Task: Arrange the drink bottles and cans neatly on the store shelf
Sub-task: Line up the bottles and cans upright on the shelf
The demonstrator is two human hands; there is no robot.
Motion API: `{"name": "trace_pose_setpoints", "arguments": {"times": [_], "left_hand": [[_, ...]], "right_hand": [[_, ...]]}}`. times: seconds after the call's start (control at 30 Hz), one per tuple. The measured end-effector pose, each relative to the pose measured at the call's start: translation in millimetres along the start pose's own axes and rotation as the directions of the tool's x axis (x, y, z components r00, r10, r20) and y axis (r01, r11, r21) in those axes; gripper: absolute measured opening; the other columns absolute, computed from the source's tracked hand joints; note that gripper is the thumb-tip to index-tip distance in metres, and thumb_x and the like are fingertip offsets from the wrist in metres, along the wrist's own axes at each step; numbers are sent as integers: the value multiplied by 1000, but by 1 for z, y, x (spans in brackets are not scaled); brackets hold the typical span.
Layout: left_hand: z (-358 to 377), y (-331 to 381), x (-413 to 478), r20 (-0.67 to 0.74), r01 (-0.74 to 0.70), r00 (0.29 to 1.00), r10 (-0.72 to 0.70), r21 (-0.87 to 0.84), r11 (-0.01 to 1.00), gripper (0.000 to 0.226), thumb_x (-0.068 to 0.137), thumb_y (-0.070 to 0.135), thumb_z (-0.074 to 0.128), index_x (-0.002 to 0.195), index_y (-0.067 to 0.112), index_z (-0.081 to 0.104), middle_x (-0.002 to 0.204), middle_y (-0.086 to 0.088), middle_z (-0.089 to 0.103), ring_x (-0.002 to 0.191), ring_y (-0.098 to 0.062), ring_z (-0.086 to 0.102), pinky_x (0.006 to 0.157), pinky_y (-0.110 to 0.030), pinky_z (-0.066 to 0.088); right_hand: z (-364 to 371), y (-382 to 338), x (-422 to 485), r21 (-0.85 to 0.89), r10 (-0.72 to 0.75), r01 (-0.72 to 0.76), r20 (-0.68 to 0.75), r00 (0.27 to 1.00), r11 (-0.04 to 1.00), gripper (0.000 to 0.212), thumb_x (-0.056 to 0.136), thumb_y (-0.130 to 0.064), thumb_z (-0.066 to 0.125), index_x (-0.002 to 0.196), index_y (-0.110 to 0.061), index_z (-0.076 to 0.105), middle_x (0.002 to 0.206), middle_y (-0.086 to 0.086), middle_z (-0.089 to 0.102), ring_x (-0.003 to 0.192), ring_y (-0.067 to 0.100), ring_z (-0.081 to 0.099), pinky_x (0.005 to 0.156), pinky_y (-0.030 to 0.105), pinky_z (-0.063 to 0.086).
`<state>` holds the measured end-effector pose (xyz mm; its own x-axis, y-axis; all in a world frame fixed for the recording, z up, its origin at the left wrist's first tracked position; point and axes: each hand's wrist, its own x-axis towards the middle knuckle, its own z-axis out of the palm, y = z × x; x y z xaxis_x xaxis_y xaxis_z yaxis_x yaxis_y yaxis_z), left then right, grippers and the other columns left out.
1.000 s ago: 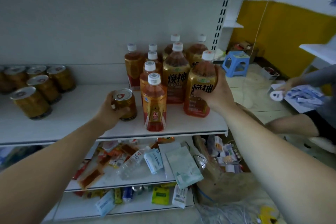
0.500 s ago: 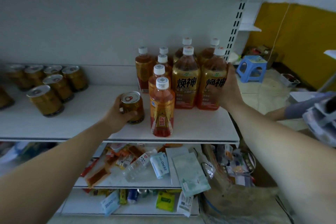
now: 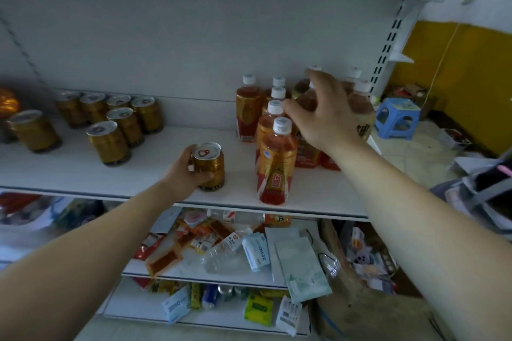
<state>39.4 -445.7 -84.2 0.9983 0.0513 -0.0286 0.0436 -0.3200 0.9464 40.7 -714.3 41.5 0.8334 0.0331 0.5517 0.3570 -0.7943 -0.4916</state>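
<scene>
Letting go of the large tea bottle [image 3: 362, 112] it gripped a second ago, the right hand [image 3: 324, 116] has lifted clear and now hovers above the bottle group with its fingers spread wide and holding nothing; that bottle stands upright at the right end of the shelf [image 3: 83, 171], close beside another large one that is mostly hidden behind the hand, so by my reading its placing is done. The left hand [image 3: 181, 176] has not changed its job; its fingers are still wrapped round the gold can [image 3: 209, 167], which sits upright on the shelf board near the front edge, just left of the front small bottle [image 3: 277, 166] and well apart from the cluster of gold cans [image 3: 119, 119] further left. That suggests the can is the next item to be moved, probably over to its own kind. The small bottles form a line running back from the front one, white caps one behind another, with one more small bottle [image 3: 248, 111] standing to their left near the back panel; the spread right fingers hang just over those caps, so a careless sweep could tip one of them. Below, the lower shelf [image 3: 194, 274] carries a jumble of snack packets, a clear water bottle [image 3: 224, 250] lying on its side and blue-and-white packs marked ZERO [image 3: 256, 250]; a blue stool [image 3: 396, 116] stands on the floor beyond the shelf end; at the far right something grey and blurred intrudes, and I cannot tell what it is.
</scene>
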Motion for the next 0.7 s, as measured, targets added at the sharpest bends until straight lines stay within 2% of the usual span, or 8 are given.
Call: {"name": "trace_pose_setpoints", "arguments": {"times": [0.13, 0.23, 0.3, 0.37, 0.47, 0.53, 0.6, 0.7], "left_hand": [[-49, -14, -12, -17, 24, 1000, -24, 26, 999, 73, 79, -8, 68, 141, 7, 32, 119, -5, 48, 112, -19, 47, 88, -33, 43], [-101, -28, -19, -7, 56, 998, -55, 81, 995, 78, 78, 0, 72, 143, 13, 31, 126, -5, 50, 117, -25, 51, 96, -44, 47], [-136, -40, -21, 19, 79, 997, -80, 56, 995, 78, 78, -1, 72, 143, 16, 31, 125, -4, 51, 112, -25, 55, 89, -42, 51], [-169, -50, -23, 50, 86, 995, -89, 50, 995, 74, 80, -4, 69, 139, 23, 33, 118, 3, 53, 101, -17, 59, 75, -28, 51], [-220, -64, -21, 98, 101, 989, -108, 78, 992, 68, 80, -4, 69, 127, 32, 35, 107, 14, 52, 91, -4, 58, 62, -17, 48], [-251, -73, -18, 112, 116, 986, -125, 81, 990, 69, 79, -4, 69, 127, 32, 36, 111, 12, 52, 93, -2, 56, 65, -19, 50], [-277, -83, -12, 107, 137, 984, -143, 62, 989, 72, 79, -3, 69, 131, 32, 34, 114, 11, 52, 100, -8, 56, 74, -28, 53], [-303, -94, 0, 65, 127, 990, -129, 22, 992, 70, 81, -5, 66, 134, 26, 34, 112, 10, 51, 111, -19, 53, 71, -23, 48]], "right_hand": [[35, -77, -1, -14, -175, 179, 147, 974, 984, 69, 89, -50, 60, 144, -15, 41, 150, 7, 39, 141, 23, 29, 116, 35, 22], [80, -119, -1, -2, -178, 185, 266, 947, 983, 71, 89, -50, 60, 147, -16, 37, 151, 6, 37, 141, 22, 28, 114, 30, 20], [120, -135, -4, -19, -115, 131, 366, 923, 991, 73, 89, -52, 58, 148, -15, 35, 152, 7, 36, 141, 23, 29, 114, 31, 22], [163, -143, -11, -79, 6, 35, 475, 880, 996, 77, 89, -57, 56, 149, -15, 33, 153, 8, 35, 141, 25, 30, 113, 34, 26], [221, -145, -25, -212, 196, -79, 616, 763, 974, 82, 89, -64, 51, 152, -17, 26, 157, 8, 29, 142, 27, 28, 113, 38, 28], [254, -148, -34, -299, 266, -78, 662, 701, 951, 83, 88, -70, 44, 153, -22, 23, 159, 5, 25, 143, 27, 26, 114, 42, 26], [279, -156, -38, -369, 331, -93, 659, 676, 925, 79, 88, -73, 37, 152, -29, 22, 159, 3, 21, 144, 29, 20, 116, 51, 18], [301, -168, -42, -462, 422, -127, 620, 661, 878, 75, 87, -75, 27, 150, -36, 18, 161, 3, 10, 146, 34, 7, 115, 62, 3]]}}
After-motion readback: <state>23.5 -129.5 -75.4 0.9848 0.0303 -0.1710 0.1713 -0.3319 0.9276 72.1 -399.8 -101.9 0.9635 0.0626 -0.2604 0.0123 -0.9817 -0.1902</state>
